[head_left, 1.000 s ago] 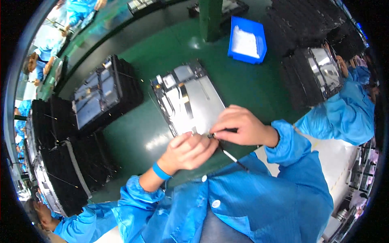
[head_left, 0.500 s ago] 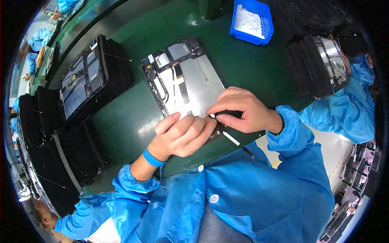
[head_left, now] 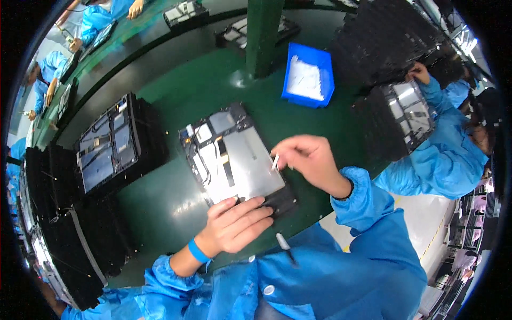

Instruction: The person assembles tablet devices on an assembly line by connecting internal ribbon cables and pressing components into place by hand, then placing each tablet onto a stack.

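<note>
Green bench top [head_left: 176, 213] in what looks like a busy assembly line, with other people in blue smocks working at the edges, one at the right bent over another open panel [head_left: 408, 114]. Right in front of the person lies a flat open panel assembly [head_left: 234, 160], back side up, with a silver metal plate, thin cables and small boards near its far end. The left hand [head_left: 234, 226] lies flat on the near edge, fingers stretched out and together, pinning it down rather than gripping anything. The right hand [head_left: 309, 160] hovers just over the right edge, thumb and forefinger pinched shut on a small white strip [head_left: 275, 161], maybe tape or a label, too small to tell, while the other fingers curl loosely. The panel looks thin, stiff and pretty fragile, so holding it by the frame edges and keeping off the cables seems the safe bet; the strip looks featherlight and floppy, strictly a fingertip job. A dark pen-like tool [head_left: 284, 246] rests at the bench edge against the person's smock. Stacks of black trays [head_left: 58, 213] sit at the left, and a blue bin [head_left: 309, 74] with white pieces sits beyond the panel.
</note>
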A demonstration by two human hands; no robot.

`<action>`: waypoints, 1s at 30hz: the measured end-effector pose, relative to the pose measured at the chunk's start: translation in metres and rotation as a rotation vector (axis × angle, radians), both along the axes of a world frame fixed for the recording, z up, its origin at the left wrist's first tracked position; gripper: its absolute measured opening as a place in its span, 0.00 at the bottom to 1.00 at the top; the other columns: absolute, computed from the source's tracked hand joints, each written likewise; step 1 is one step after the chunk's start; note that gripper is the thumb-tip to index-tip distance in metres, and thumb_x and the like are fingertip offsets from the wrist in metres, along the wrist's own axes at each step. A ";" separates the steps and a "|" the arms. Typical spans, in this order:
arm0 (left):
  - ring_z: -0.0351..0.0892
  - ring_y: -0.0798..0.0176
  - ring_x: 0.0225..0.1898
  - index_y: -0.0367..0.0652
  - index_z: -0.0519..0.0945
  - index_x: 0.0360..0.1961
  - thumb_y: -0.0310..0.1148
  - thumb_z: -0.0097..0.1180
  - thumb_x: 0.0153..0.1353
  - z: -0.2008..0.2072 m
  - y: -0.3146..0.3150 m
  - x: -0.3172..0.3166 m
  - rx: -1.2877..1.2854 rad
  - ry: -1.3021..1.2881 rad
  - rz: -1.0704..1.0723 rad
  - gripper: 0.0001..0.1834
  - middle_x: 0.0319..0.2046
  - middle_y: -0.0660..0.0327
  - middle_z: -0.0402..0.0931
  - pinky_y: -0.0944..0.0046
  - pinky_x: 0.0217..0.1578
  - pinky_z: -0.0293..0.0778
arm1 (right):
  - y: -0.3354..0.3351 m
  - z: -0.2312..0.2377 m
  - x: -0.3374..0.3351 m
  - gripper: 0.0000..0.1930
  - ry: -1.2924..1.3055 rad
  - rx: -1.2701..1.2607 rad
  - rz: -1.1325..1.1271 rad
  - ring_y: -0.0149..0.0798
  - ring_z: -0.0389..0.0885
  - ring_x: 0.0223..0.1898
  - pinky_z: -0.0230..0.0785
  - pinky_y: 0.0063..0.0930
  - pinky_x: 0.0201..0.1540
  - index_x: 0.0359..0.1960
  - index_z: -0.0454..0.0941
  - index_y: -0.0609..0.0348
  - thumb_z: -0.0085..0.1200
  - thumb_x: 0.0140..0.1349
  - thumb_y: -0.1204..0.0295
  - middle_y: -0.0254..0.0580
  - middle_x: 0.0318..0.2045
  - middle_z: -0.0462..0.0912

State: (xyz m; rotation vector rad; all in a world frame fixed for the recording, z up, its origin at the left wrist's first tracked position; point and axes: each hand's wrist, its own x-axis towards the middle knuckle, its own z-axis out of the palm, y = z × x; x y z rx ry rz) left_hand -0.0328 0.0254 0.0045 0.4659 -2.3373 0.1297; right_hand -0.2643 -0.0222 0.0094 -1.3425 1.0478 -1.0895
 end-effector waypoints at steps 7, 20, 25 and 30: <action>0.77 0.66 0.35 0.48 0.80 0.30 0.26 0.64 0.45 0.004 -0.010 -0.015 0.477 0.303 0.280 0.10 0.26 0.69 0.78 0.50 0.59 0.50 | -0.089 0.023 -0.061 0.08 1.254 -0.953 -0.565 0.39 0.75 0.33 0.63 0.34 0.36 0.33 0.83 0.51 0.61 0.50 0.69 0.36 0.32 0.82; 0.74 0.62 0.34 0.45 0.79 0.21 0.33 0.69 0.44 -0.012 -0.039 -0.009 0.582 0.190 0.449 0.09 0.23 0.67 0.75 0.53 0.58 0.55 | 0.052 -0.010 0.024 0.10 0.886 -0.735 0.077 0.36 0.74 0.36 0.64 0.32 0.38 0.32 0.80 0.49 0.61 0.45 0.70 0.27 0.36 0.80; 0.72 0.61 0.34 0.46 0.80 0.20 0.31 0.66 0.44 -0.013 -0.040 -0.006 0.604 0.181 0.461 0.06 0.20 0.67 0.75 0.53 0.56 0.55 | 0.061 -0.017 0.029 0.11 0.885 -0.775 0.030 0.34 0.73 0.36 0.62 0.30 0.38 0.32 0.81 0.46 0.61 0.43 0.71 0.24 0.36 0.79; 0.72 0.61 0.34 0.46 0.80 0.20 0.32 0.67 0.44 -0.013 -0.042 -0.006 0.604 0.134 0.460 0.06 0.20 0.67 0.74 0.53 0.56 0.55 | 0.061 -0.020 0.030 0.11 0.880 -0.768 0.022 0.33 0.73 0.36 0.61 0.30 0.38 0.31 0.80 0.45 0.62 0.43 0.70 0.23 0.35 0.78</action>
